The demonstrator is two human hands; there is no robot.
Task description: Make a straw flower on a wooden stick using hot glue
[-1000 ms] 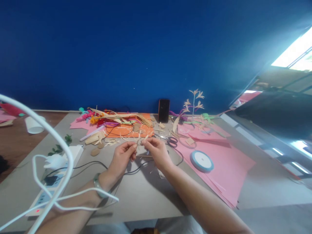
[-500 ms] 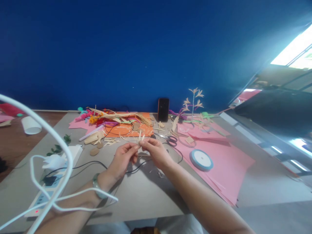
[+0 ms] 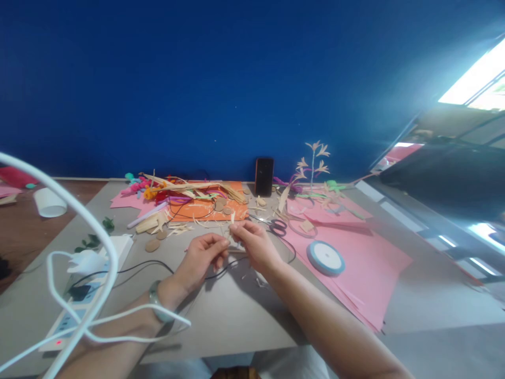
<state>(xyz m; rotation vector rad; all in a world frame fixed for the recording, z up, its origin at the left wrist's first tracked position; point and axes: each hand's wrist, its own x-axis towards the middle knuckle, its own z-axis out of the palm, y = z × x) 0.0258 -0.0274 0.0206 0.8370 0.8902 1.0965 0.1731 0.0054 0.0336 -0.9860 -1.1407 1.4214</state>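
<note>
Pale strip [image 3: 232, 217] stands up from the fingertips of our right hand [image 3: 252, 245], above the middle of the grey table [image 3: 244, 321]. We pinch it between thumb and index finger, its tip pointing toward the blue wall [image 3: 236, 79]. Our left hand [image 3: 205, 257] is just beside, thumb and fingers drawn together; we cannot tell whether a thin piece lies between them. We wear a pale green bracelet [image 3: 158, 302] on the left wrist.

Beneath our hands a black cord [image 3: 158, 262] runs across the table, and a few pale scraps [image 3: 260, 281] lie near our right wrist. Just beyond that hand we see scissors [image 3: 278, 227] with dark handles. To their right, a roll of light blue ribbon [image 3: 325, 258] lies flat on pink sheets [image 3: 379, 263].

Farther back, a dark phone [image 3: 264, 177] leans upright near the wall, and to its right rises a stem with pale, star-shaped flowers [image 3: 313, 166]. Left of the phone, long dried husks [image 3: 189, 187] lie over an orange sheet [image 3: 239, 185], with round tan discs [image 3: 152, 245] nearer our left hand. At far left, a white cable [image 3: 103, 221] loops in front of a power strip [image 3: 122, 245].
</note>
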